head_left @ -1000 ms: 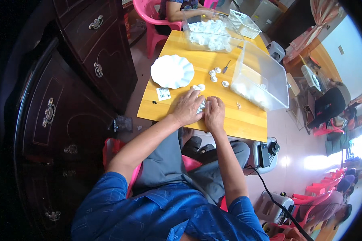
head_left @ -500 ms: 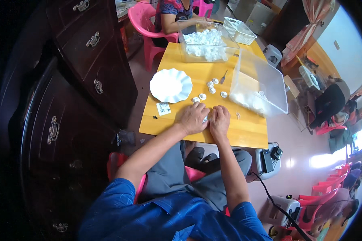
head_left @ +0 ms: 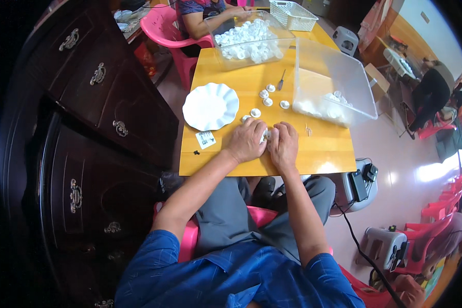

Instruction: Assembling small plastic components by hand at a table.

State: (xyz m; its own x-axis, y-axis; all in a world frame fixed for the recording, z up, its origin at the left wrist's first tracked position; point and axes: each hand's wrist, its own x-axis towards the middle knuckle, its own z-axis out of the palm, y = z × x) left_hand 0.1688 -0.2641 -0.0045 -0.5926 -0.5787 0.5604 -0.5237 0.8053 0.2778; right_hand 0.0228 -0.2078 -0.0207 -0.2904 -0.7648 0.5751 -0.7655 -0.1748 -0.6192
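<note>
Over the near part of the yellow table (head_left: 323, 151), my left hand (head_left: 247, 141) and my right hand (head_left: 284, 146) meet with fingers bent. Both are closed on a small white plastic part (head_left: 265, 135), mostly covered by the fingers. Just beyond my left hand lie small round white caps (head_left: 255, 112), with several more farther back. A dark screwdriver (head_left: 281, 80) rests behind them. Left of my hands are a white scalloped plate (head_left: 210, 107), a printed white card (head_left: 205, 139) and tiny black pieces (head_left: 196, 152). Thin pale strips (head_left: 308, 130) lie right of my right hand.
A clear bin (head_left: 336, 72) with some white parts stands at the table's right edge. Farther back are a fuller clear bin (head_left: 249, 46) and a white basket (head_left: 292, 15). Another person (head_left: 200, 20) sits across. Dark drawers (head_left: 108, 102) stand left; a cable (head_left: 354, 236) hangs right.
The whole view has shifted and turned slightly. My hands stay together on the white part, more of which shows between the fingers. The things on the table keep their places.
</note>
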